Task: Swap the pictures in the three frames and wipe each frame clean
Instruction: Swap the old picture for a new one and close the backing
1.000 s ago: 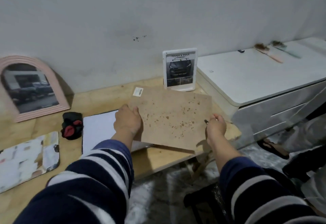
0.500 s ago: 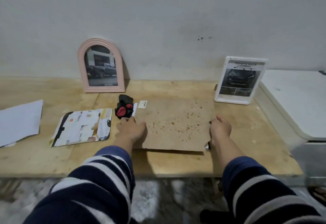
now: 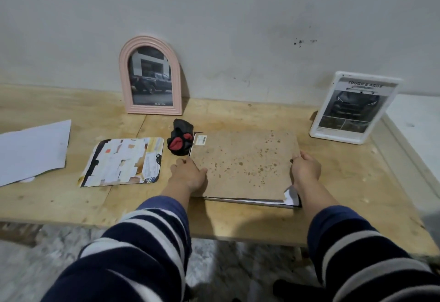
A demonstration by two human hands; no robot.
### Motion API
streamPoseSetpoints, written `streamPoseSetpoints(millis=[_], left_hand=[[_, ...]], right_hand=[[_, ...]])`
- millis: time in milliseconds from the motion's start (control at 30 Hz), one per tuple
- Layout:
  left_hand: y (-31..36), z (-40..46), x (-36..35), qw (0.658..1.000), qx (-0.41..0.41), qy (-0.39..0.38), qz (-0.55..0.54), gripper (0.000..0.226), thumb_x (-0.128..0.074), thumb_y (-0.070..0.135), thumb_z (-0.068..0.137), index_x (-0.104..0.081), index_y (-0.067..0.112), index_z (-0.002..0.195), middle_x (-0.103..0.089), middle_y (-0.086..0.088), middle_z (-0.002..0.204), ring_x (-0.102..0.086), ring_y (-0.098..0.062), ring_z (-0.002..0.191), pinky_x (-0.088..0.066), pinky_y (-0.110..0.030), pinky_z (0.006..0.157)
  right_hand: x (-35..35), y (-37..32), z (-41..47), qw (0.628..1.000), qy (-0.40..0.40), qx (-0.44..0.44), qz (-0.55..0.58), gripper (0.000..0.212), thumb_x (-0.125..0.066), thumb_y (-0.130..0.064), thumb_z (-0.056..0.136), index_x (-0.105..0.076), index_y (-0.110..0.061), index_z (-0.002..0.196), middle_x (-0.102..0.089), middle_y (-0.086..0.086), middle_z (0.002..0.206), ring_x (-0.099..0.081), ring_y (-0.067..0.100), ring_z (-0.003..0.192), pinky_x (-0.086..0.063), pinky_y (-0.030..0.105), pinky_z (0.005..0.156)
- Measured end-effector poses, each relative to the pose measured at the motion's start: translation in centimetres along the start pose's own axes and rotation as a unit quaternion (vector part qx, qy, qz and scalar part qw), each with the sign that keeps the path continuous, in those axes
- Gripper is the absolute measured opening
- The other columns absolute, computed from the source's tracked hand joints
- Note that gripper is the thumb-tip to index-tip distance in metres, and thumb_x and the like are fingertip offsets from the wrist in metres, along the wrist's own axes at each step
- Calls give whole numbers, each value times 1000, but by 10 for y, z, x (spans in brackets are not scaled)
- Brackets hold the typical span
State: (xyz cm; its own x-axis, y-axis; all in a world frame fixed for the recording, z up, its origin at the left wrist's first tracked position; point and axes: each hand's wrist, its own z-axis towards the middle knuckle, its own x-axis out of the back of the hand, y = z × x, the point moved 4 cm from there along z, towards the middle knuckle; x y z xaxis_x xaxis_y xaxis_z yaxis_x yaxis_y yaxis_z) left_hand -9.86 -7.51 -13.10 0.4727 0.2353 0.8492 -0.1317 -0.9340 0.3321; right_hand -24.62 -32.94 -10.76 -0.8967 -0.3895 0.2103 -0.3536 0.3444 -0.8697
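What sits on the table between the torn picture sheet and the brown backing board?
In the head view, a black-and-red cloth lies between the torn picture sheet and the brown backing board, close against the board's far-left corner.
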Motion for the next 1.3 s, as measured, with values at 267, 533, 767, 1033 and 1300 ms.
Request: streamPoseSetpoints(millis=[267,533,767,1033,1300], left_hand=[[1,2,-1,999,15,29,-34,57,-52,42,96,-35,11,140,-35,-13,141,-34,-35,128,-37,-44,101],[3,-1,-6,997,44,56,-42,52,-55,37,95,-35,12,136,-34,-11,138,-33,-33,126,-39,-47,94],[7,-3,-11,996,53,67,-17,50,-49,38,97,-33,12,138,-33,-12,137,-32,-34,125,-39,-48,93],[-1,-12,-13,997,17,34,-69,91,-67,52,82,-18,14,148,-27,-11,148,-24,-34,135,-31,-50,106],[-5,-16,-15,998,1,14,-54,115,-80,54,66,-12,16,151,-20,-7,154,-21,-34,136,-28,-49,107]], right_hand=[[-7,2,5,997,-11,30,-71,37,-44,-17,100,-51,-20,137,-61,4,120,-57,22,90,-52,35,77],[-10,20,4,886,-78,101,-445,88,-62,-49,85,-14,-18,152,-22,4,148,-22,30,136,-25,44,110],[-9,22,-3,845,-45,172,-505,72,-57,-54,87,-34,-21,146,-24,7,144,-26,31,131,-30,43,107],[-12,40,-31,773,-201,172,-577,103,-60,-75,70,-3,-46,151,19,2,159,12,31,146,-1,52,116],[-14,48,-35,773,-228,150,-573,108,-63,-74,70,6,-48,149,33,1,155,27,29,143,5,57,116]])
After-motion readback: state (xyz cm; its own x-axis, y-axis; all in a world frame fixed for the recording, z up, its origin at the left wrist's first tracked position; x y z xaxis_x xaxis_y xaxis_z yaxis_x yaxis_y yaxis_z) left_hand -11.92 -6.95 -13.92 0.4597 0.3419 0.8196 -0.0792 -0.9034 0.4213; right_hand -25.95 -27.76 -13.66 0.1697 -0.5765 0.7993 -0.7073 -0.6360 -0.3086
